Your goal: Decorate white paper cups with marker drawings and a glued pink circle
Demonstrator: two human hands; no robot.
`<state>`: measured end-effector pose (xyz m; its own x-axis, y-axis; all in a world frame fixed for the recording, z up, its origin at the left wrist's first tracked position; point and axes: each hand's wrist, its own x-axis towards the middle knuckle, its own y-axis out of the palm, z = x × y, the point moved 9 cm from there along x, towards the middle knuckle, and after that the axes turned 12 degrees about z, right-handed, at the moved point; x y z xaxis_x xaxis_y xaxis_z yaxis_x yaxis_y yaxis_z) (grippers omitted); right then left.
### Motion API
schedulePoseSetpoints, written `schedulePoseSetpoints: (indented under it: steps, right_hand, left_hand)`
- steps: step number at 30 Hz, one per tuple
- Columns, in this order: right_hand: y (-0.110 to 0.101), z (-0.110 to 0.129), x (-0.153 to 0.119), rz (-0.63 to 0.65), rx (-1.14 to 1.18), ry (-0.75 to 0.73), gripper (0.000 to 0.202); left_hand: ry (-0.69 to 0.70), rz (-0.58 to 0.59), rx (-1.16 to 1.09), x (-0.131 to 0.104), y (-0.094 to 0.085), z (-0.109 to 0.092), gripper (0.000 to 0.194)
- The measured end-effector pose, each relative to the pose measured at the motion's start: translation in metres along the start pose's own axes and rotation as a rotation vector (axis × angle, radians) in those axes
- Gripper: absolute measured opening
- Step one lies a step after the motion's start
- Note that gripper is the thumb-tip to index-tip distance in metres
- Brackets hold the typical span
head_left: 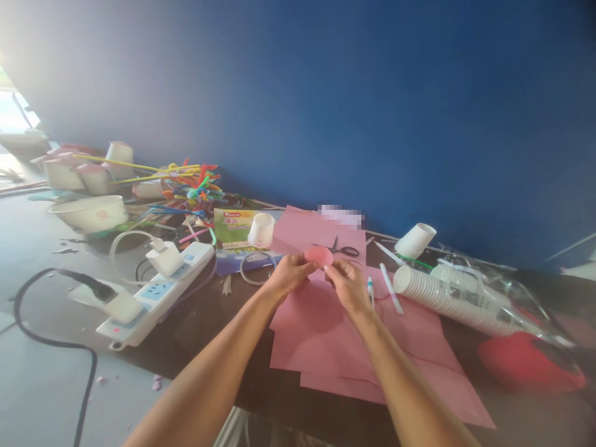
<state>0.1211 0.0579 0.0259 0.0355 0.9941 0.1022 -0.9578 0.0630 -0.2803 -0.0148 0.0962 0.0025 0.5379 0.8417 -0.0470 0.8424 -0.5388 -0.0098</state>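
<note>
Over pink sheets (321, 338), forearms (214, 372) angled inward, left hand (293, 273) and right hand (347, 287) pinching a pink disc (319, 254)

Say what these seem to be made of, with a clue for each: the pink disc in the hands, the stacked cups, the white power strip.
Pink disc: probably paper or thin card, matt; its even colour shows no glare.
Stacked cups: likely paper, smooth white, with rounded rims; plastic can't be ruled out.
Power strip: apparently hard plastic, smooth, with a rigid, moulded-looking casing.
</note>
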Motion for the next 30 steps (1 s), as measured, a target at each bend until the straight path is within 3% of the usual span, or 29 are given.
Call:
schedulePoseSetpoints:
  steps: [4,15,30]
  right_hand:
    - [-0.002,0.002,-0.001,0.010,0.007,-0.015,0.026]
    - [0.003,0.013,-0.001,-0.028,-0.308,-0.080,0.030]
    - [0.002,0.009,-0.001,-0.016,-0.243,-0.047,0.030]
  left_hand:
    - [-0.013,-0.013,0.010,0.002,-0.003,0.004,0.024]
    - [-0.029,-0.023,0.053,-0.002,0.002,-0.003,0.027]
    - [-0.003,-0.005,0.036,-0.001,0.002,-0.003,0.030]
